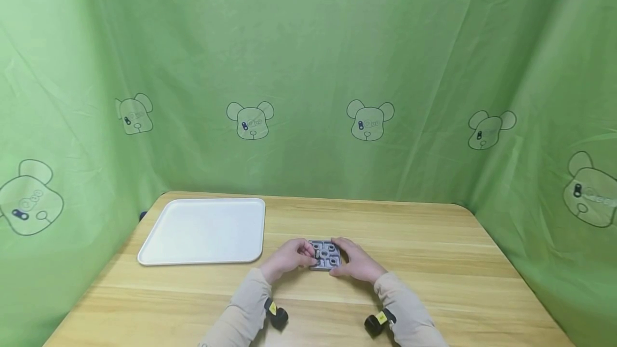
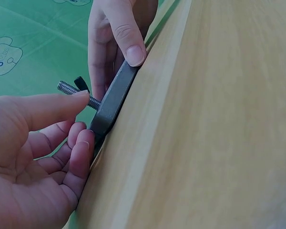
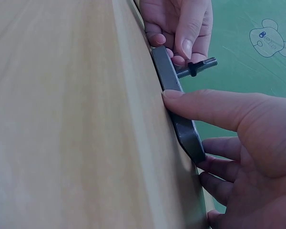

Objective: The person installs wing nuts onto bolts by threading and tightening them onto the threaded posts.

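Observation:
A square dark grey metal plate [image 1: 325,255] with raised ribs and round bosses lies flat on the wooden table. From its left part a threaded bolt [image 2: 65,88] stands up, with a small black wing nut [image 3: 193,68] partway along it. My left hand [image 1: 289,256] has its thumb and fingertips at the bolt, pinching around the wing nut; its lower fingers curl close to the plate's left edge. My right hand [image 1: 358,263] grips the plate from the right, thumb on the near edge, fingers round the far side.
A white rectangular tray [image 1: 204,231] lies on the table [image 1: 434,240] to the left of the hands. A green curtain [image 1: 308,58] with bear-head prints surrounds the back and sides. Black wrist cameras hang at both sleeves.

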Tool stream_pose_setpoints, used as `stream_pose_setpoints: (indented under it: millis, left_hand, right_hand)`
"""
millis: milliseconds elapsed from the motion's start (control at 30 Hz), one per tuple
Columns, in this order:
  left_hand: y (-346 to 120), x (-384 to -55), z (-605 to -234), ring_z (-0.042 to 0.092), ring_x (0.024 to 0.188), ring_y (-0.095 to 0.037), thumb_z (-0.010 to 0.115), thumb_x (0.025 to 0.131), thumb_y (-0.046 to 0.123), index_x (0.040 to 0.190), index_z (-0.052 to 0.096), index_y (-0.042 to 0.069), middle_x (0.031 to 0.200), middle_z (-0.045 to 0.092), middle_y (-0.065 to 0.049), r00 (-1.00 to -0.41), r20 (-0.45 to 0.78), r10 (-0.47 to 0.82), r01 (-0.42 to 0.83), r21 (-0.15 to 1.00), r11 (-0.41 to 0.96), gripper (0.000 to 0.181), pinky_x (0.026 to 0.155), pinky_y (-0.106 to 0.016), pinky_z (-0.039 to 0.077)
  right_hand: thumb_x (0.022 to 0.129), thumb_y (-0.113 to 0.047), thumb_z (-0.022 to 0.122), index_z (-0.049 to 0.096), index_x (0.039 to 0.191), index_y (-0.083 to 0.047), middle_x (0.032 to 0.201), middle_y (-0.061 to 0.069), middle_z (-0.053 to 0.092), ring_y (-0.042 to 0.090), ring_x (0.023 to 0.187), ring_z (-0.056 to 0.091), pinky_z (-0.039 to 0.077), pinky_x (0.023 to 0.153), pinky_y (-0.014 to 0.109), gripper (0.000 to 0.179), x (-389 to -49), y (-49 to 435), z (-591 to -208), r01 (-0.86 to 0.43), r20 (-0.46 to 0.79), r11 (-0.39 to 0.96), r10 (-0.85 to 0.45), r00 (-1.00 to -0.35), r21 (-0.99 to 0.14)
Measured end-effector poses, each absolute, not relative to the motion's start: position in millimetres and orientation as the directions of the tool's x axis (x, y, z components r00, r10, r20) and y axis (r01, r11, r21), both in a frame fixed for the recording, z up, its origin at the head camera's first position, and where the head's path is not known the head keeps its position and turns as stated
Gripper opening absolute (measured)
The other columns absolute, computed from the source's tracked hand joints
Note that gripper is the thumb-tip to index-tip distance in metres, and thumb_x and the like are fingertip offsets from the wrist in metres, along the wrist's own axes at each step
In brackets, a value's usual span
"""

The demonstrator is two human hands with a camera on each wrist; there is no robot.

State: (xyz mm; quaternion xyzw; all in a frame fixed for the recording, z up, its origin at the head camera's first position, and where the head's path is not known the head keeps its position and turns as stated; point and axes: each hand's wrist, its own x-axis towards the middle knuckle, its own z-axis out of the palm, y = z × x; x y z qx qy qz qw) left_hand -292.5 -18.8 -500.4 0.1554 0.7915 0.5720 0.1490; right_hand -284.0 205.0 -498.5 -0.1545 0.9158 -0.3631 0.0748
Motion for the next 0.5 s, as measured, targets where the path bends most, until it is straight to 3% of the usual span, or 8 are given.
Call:
stream_pose_setpoints:
  millis: [500]
  left_hand:
    - [-19.2,-292.4,-499.5,0.051,0.075,-0.012,0.070,0.082,0.005,0.104,0.066,-0.001,0.085,0.058,-0.003,-0.901,-0.054,0.430,0.084,0.952,0.295,0.024,0.063,-0.022,0.045]
  right_hand:
    - [0.071,-0.029,0.082,0.040,0.147,-0.008,0.153,0.023,0.035,0.047,0.139,0.033,0.024,0.112,0.066,0.090,-284.4,205.4,-498.9,-0.231,-0.027,0.686,-0.343,-0.939,-0.690]
